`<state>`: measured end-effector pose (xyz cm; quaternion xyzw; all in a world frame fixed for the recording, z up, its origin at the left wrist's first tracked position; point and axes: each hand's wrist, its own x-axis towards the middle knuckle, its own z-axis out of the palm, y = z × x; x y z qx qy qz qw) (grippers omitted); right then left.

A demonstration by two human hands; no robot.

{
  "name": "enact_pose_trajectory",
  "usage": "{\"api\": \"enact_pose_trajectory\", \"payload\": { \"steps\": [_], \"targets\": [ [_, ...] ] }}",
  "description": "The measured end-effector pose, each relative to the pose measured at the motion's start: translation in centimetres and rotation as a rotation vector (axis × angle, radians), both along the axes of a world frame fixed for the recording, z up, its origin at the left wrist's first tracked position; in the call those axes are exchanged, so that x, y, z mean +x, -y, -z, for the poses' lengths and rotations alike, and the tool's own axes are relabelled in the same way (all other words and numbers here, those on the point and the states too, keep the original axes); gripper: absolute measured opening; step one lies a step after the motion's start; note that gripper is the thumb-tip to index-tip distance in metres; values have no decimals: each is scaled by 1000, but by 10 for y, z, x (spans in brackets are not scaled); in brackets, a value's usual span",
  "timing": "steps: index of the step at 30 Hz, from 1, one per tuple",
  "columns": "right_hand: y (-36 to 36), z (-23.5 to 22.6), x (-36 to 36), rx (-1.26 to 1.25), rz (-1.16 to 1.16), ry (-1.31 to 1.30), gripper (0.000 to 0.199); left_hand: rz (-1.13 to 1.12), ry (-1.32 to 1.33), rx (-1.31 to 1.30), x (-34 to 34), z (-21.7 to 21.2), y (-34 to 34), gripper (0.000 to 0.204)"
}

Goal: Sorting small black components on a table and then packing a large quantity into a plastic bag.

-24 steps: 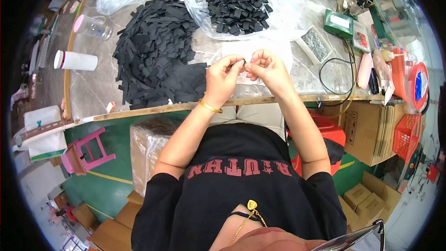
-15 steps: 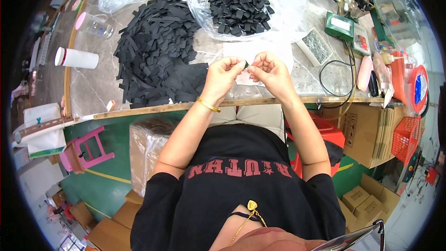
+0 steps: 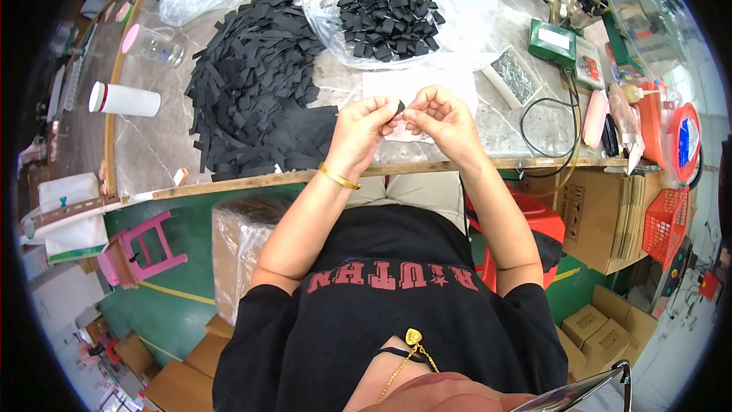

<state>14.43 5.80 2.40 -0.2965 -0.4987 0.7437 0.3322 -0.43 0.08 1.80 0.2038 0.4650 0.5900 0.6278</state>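
My left hand [image 3: 361, 134] pinches a small folded black fabric strip [image 3: 400, 107] between thumb and fingers, above the front of the table. Close against it, my right hand [image 3: 444, 123] has its thumb and forefinger pressed together at the strip's edge; whatever lies between them is too small to make out. Beneath both hands is a white sheet [image 3: 457, 85]. To the left spreads a large heap of flat black fabric strips [image 3: 255, 69]. Farther back, folded black pieces [image 3: 389, 15] with small shiny bits are piled on a clear plastic bag [image 3: 476, 8].
An open box of small metal parts [image 3: 515, 78] stands right of the sheet, beside a green box [image 3: 552, 42] and a looping black cable [image 3: 526, 126]. A white bottle [image 3: 130, 99] and a clear jug [image 3: 156, 47] lie at left. The wooden table edge [image 3: 252, 182] runs before me.
The black strip has turned slightly and shows more of its surface at my left fingertips. My hands stay close together, with only small finger movements. The view has shifted a little.
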Motion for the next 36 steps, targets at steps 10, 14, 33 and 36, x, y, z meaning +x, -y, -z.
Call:
{"api": "enact_pose_trajectory", "payload": {
  "steps": [10,14,33,36],
  "targets": [
    [3,-1,-2,25,34,-82,9,96,326,-3,-4,-2,1,13],
    [5,1,-2,56,93,-60,9,5,262,-43,4,-10,5,10],
    [21,-10,-2,78,139,139,16,-19,-40,174,5,-10,13,15],
    [14,-8,5,-118,68,55,17,-58,-48,182,4,-10,13,16]
  ]
}}
